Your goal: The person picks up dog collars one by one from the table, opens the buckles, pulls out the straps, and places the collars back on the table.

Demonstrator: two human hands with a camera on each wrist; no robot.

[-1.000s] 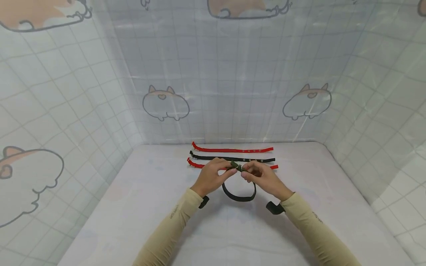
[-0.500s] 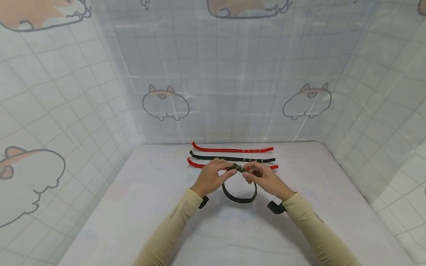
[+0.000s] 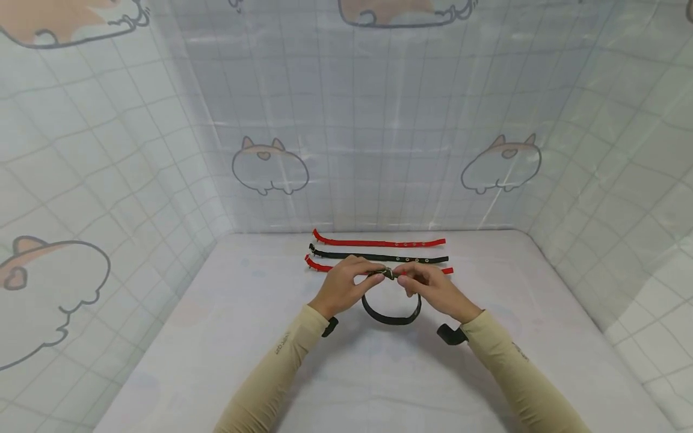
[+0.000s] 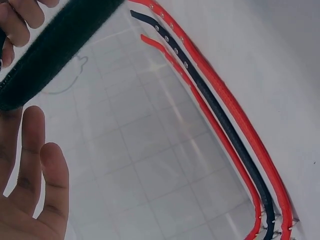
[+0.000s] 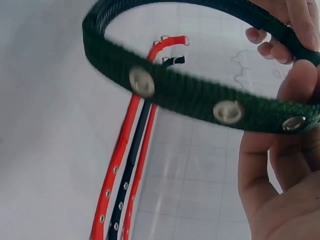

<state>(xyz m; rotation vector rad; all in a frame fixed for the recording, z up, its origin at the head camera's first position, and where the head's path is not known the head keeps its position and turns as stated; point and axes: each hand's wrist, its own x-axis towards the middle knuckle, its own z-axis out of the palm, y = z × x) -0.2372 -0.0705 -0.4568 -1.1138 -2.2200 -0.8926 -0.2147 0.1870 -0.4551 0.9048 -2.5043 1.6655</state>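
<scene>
A dark green pet collar (image 3: 392, 320) hangs in a loop between my two hands, above the front of the laid-out straps. At its top, my left hand (image 3: 346, 284) pinches the end by the metal buckle (image 3: 389, 273). My right hand (image 3: 437, 291) pinches the collar just right of that buckle, thumb against forefinger. In the right wrist view the collar (image 5: 185, 100) shows several metal eyelets along its band, and the fingers hold it beyond the last one visible. The left wrist view shows a blurred stretch of the band (image 4: 55, 55) close up; the buckle is hidden there.
Behind the hands lie a far red collar (image 3: 357, 243), a black collar (image 3: 368, 257) and a nearer red collar (image 3: 320, 267), side by side with buckles to the left. The white table (image 3: 260, 337) meets patterned sheet walls (image 3: 379, 180) at the back and sides.
My right hand has shifted slightly right, and the collar's loop has widened a little. The buckle end has tilted between the fingertips. My left hand keeps nearly the same place.
</scene>
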